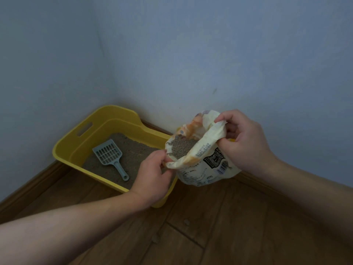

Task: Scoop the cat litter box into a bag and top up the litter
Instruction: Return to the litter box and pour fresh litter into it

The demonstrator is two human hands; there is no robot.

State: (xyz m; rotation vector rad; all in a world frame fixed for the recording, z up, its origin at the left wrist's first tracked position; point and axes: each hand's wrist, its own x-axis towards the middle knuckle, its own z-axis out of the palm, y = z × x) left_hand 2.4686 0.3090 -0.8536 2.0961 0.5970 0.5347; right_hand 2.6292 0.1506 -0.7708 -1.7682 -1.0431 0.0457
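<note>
Two bare forearms (76, 222) reach in from the bottom edge, and the left hand (152, 175) and right hand (246, 142) share the litter bag (208, 167) between them. The left fingers (162, 159) pinch the near lip of the bag's mouth. The right fingers (224, 119) curl round the far lip, bunching it. The mouth gapes between the two grips, with grey pellets (180, 149) showing inside.

This looks like the topping-up step. The yellow litter box (66, 148) sits just left of the left fingers, and the bag overlaps its right end. To pour well, the person should keep the lip stretched taut between both grips and tip the mouth down toward the left fingers. A slow pour would keep the pellets from rushing over the rim.

The scoop (109, 154) lies on the litter (137, 148) inside the box, beyond the left fingers. Fresh litter could bury it unless it is lifted out or the pour is aimed clear of it. A few stray pellets (186, 222) lie on the wooden floor (229, 236), nearer the camera than either grip. The wall (210, 54) stands close behind the right fingers, so there is little room to swing the bag back.
</note>
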